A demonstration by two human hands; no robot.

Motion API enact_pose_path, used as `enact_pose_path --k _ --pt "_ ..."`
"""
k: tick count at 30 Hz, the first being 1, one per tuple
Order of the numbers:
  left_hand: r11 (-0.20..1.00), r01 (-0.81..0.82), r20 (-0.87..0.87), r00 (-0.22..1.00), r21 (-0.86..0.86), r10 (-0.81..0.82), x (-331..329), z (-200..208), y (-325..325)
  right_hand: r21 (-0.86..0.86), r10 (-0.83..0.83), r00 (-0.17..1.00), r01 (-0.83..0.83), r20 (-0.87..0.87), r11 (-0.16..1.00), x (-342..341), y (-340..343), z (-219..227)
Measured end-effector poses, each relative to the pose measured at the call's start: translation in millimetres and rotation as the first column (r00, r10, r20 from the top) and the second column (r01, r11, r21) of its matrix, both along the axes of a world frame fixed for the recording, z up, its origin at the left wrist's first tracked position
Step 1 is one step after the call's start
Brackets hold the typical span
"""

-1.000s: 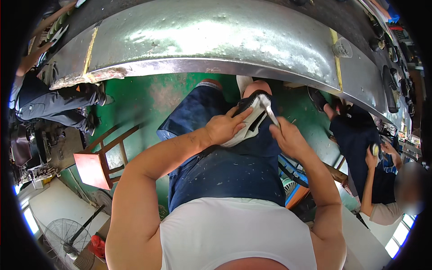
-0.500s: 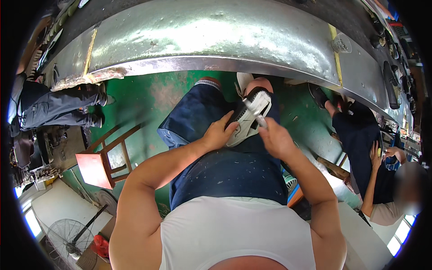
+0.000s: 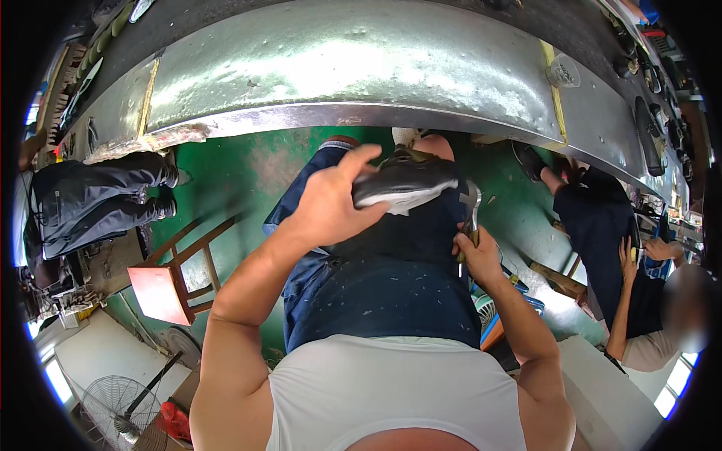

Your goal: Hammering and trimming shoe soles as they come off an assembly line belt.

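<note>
Tilted above my lap is a black shoe upper (image 3: pixel 402 179) with a white underside. My left hand (image 3: pixel 331 203) grips one end of it, thumb along the underside and fingers round the far side; its index finger is raised. To the right, apart from the shoe, my right hand (image 3: pixel 481 259) is closed around metal pincers (image 3: pixel 471 210). Their curved head points up and away from me, over my right thigh. What fills the shoe inside cannot be made out.
A metal-topped workbench (image 3: pixel 338 68) runs across in front, with a clear plastic cup (image 3: pixel 564 71) at its right. A wooden stool (image 3: pixel 159 289) stands left. A person (image 3: pixel 602 233) sits at right; another person's trousers (image 3: pixel 98 188) show at left. A fan (image 3: pixel 116 406) stands lower left.
The shoe has been lifted off my lap and turned, its white underside now facing me. My right hand has drawn back to the right with the pincers, away from the shoe.
</note>
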State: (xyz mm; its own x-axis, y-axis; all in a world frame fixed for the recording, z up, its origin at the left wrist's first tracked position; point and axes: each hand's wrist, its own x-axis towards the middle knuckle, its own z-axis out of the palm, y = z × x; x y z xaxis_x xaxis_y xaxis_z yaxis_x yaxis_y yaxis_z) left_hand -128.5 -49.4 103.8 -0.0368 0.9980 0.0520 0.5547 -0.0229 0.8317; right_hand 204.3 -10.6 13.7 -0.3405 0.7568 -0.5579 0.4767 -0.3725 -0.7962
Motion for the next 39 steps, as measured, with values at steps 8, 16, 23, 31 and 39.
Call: enact_pose_path --k 8,16,23,31,39 --pt "0.950 -0.079 0.116 0.986 -0.302 0.118 35 -63 69 0.024 0.139 0.990 -0.140 0.036 0.990 -11 27 42" --pt "0.948 -0.114 0.021 0.992 -0.298 0.126 40 -113 7 -0.312 0.303 0.951 -0.306 -0.059 0.899 -9 22 43" --pt "0.964 -0.150 -0.100 0.986 -0.222 0.130 47 -108 5 -0.551 0.101 0.957 -0.240 -0.271 0.800 -48 36 47" --pt "0.925 -0.083 -0.018 0.996 -0.371 0.082 38 -93 15 0.458 0.467 0.822 -0.570 0.327 0.683 -54 34 12" --pt "0.988 -0.070 -0.240 0.970 -0.135 0.037 55 -92 10 -0.332 0.565 0.825 -0.539 -0.020 0.775 -48 69 58"
